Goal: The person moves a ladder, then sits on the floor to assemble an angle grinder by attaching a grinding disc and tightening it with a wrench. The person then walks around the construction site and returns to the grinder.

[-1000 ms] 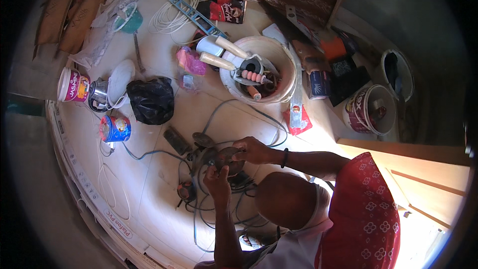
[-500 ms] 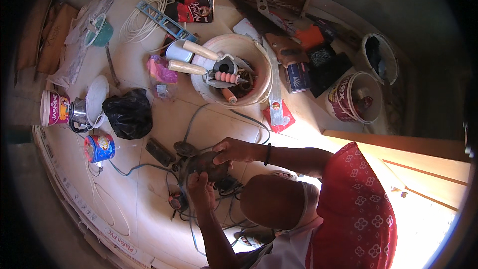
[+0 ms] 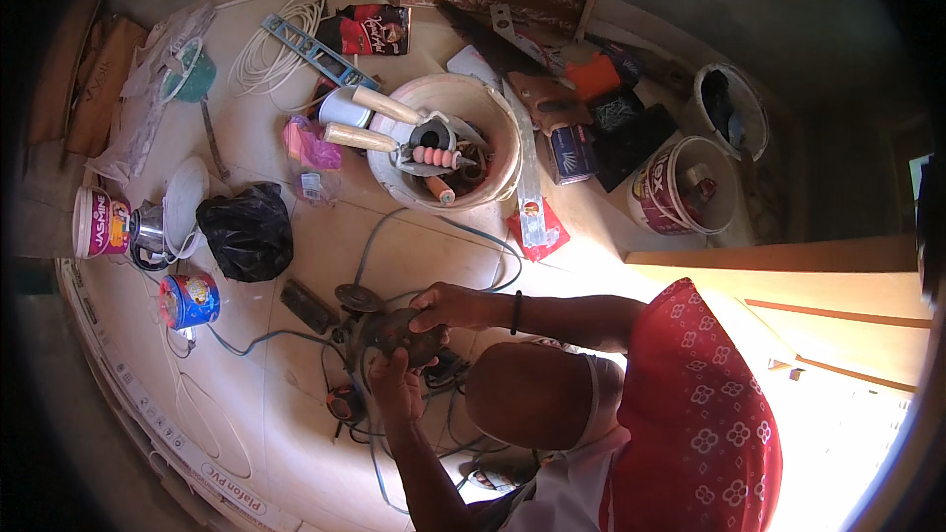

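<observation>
My right hand [image 3: 443,307], with a black band on its wrist, grips a dark, rounded, disc-like piece [image 3: 398,333] from the far side. Its exact kind is hard to make out. From the near side my left hand [image 3: 396,382] holds the same piece, thumb raised along its edge. Just beyond lies a small round dark disc [image 3: 357,298], and beside it a dark oblong block [image 3: 309,306] rests on the tiles. Below my hands a black and orange tool [image 3: 345,402] sits among tangled cables, partly hidden. My bent knee [image 3: 532,394] is close by.
A large bucket [image 3: 507,153] holds trowels and other tools. A metal straightedge [image 3: 532,187] leans near it. On the left are a black plastic bag [image 3: 246,233] and a blue tin [image 3: 190,299]. A grey-blue cord [image 3: 266,347] crosses the floor. A paint bucket [image 3: 658,192] lies right.
The whole view has shifted a little, so the scene sits slightly farther left. Both hands keep hold of the dark piece, and my left fingers have moved slightly.
</observation>
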{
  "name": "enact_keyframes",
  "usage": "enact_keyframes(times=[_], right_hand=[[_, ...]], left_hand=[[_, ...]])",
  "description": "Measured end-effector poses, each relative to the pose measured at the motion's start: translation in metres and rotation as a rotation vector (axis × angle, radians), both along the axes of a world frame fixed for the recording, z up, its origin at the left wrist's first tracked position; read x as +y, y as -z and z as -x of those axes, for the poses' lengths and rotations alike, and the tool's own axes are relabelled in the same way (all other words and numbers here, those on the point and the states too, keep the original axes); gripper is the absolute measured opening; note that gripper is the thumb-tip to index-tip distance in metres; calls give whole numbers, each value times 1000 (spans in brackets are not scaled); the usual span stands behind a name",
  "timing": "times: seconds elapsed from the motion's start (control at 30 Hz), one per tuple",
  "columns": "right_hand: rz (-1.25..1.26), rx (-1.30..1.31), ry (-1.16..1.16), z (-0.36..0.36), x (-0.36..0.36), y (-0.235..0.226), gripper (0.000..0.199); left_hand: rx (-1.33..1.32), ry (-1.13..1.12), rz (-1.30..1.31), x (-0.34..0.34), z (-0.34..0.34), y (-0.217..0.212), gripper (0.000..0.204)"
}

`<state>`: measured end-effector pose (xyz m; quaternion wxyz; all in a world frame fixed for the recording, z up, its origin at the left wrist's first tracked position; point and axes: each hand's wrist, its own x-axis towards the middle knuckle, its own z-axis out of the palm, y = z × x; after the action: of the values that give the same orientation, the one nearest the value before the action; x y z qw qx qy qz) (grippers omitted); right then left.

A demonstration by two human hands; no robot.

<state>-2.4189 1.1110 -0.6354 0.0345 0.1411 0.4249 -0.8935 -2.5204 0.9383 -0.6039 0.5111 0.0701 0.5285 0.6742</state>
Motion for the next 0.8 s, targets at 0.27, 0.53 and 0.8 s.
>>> enact_keyframes(times=[0.27, 0.53, 0.8], right_hand=[[-315, -95, -61, -3, -8, 4, 29], [-449, -93, -11, -6, -18, 26, 36], [-595, -271, -51, -2, -34, 20, 26]], left_hand=[[173, -32, 132, 3, -11, -12, 37], [480, -59, 177, -13, -15, 53, 26], [259, -168, 241, -18, -27, 43, 25]])
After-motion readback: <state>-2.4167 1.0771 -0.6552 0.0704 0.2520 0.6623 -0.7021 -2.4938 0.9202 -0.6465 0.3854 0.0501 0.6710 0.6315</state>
